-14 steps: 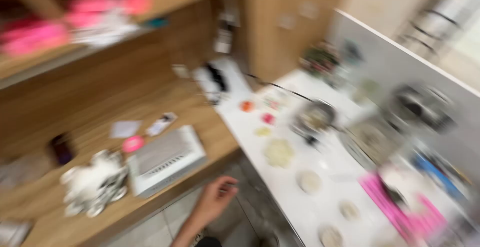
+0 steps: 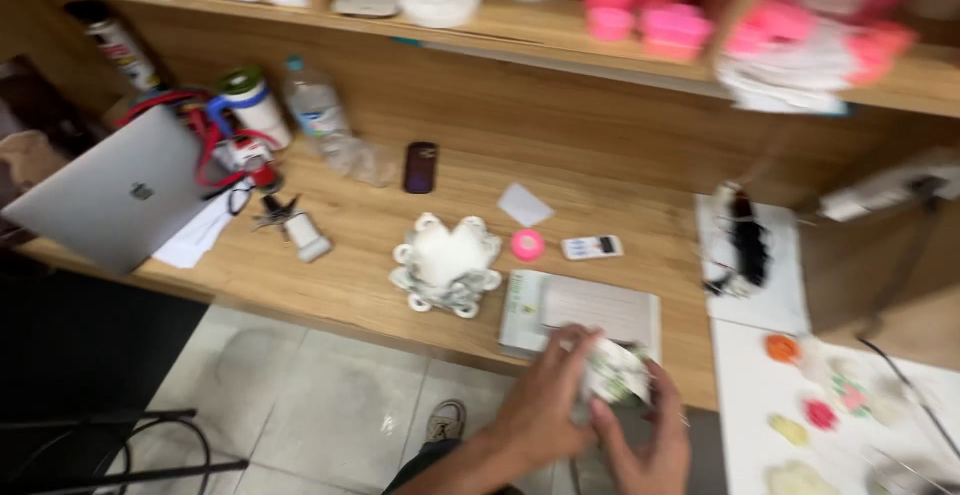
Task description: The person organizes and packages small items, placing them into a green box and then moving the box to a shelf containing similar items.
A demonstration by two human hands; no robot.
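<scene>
Gripping a white floral object in both hands, white box behind, wooden desk.

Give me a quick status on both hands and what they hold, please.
Left hand and right hand both grip a small white flowery object. Held over the white box at the wooden desk edge. Nothing blocking.

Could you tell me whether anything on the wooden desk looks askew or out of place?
The closed laptop at the left end juts past the desk's front edge, with red cables tangled beside it. Both hands hold a small white and green object, too blurred to identify.
</scene>
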